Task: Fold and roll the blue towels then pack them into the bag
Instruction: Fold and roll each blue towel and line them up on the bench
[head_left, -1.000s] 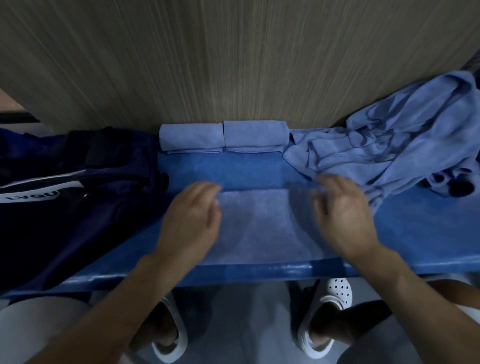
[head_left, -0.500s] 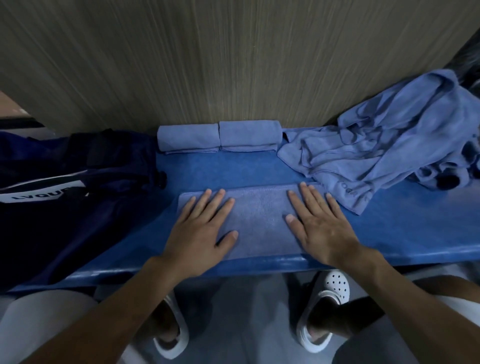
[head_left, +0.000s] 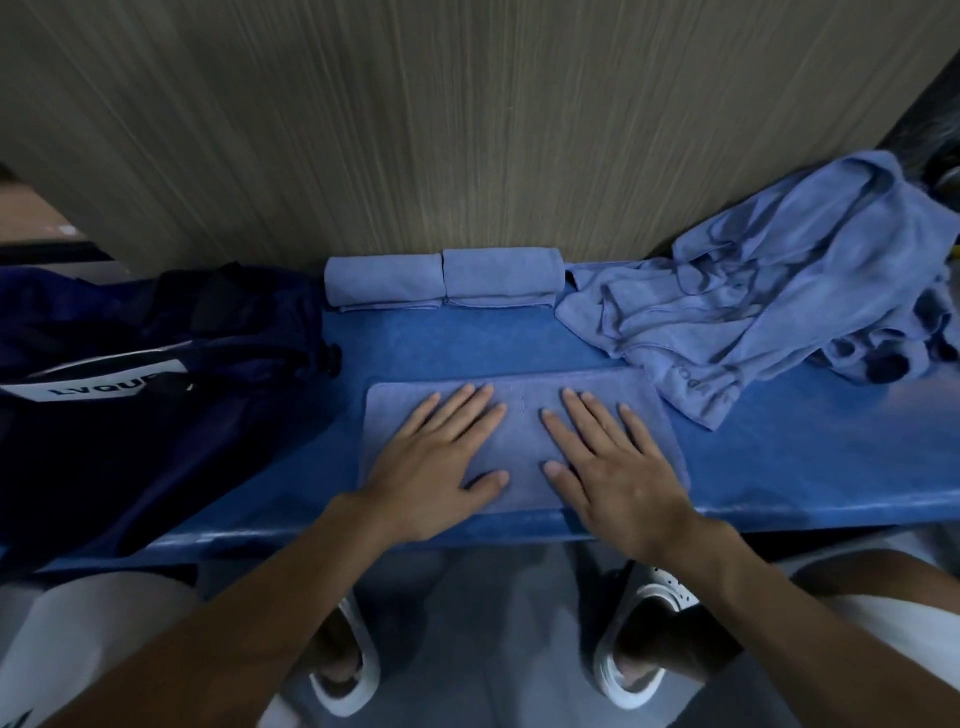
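Note:
A folded light-blue towel (head_left: 522, 426) lies flat near the front edge of the blue bench (head_left: 810, 462). My left hand (head_left: 436, 462) rests palm-down on its left half, fingers spread. My right hand (head_left: 608, 462) presses flat on its right half. Two rolled blue towels (head_left: 384, 280) (head_left: 501, 275) sit side by side against the wall. A crumpled heap of blue towels (head_left: 779, 291) lies at the right. The dark navy bag (head_left: 130, 374) with a white label sits at the left end.
A wood-grain wall (head_left: 467, 130) rises directly behind the bench. Below the bench edge I see my feet in white perforated shoes (head_left: 639, 654) on a grey floor.
Both hands went from curled at the towel's edges to flat on the towel, then slid inward toward its middle. The view shifted slightly.

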